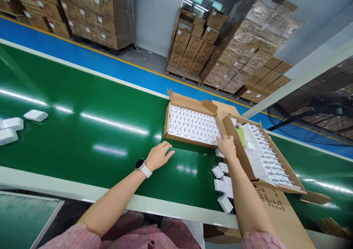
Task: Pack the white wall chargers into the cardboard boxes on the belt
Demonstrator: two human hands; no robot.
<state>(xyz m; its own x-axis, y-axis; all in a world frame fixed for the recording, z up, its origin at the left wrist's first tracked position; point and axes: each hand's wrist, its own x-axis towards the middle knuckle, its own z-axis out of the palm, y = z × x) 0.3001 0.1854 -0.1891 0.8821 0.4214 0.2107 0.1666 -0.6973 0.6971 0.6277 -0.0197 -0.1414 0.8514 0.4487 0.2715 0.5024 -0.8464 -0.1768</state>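
Left hand (pixel 159 156): grip spread, just beside a cardboard tray (pixel 187 140) of white chargers (pixel 193 126) on the green surface (pixel 82 157). Right hand (pixel 227 147): grip touching the chargers at the tray's corner; pinching or not, cannot tell.

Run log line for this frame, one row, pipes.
left hand: open, over belt | right hand: at corner of carton of chargers, grip unclear | second carton to right | loose chargers on belt

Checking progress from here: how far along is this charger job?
Done: loose white chargers already lie on the green belt. In hand: the right hand is at the corner of the full tray; the left hand rests empty. Left: that tray's rows and the open carton's rows.
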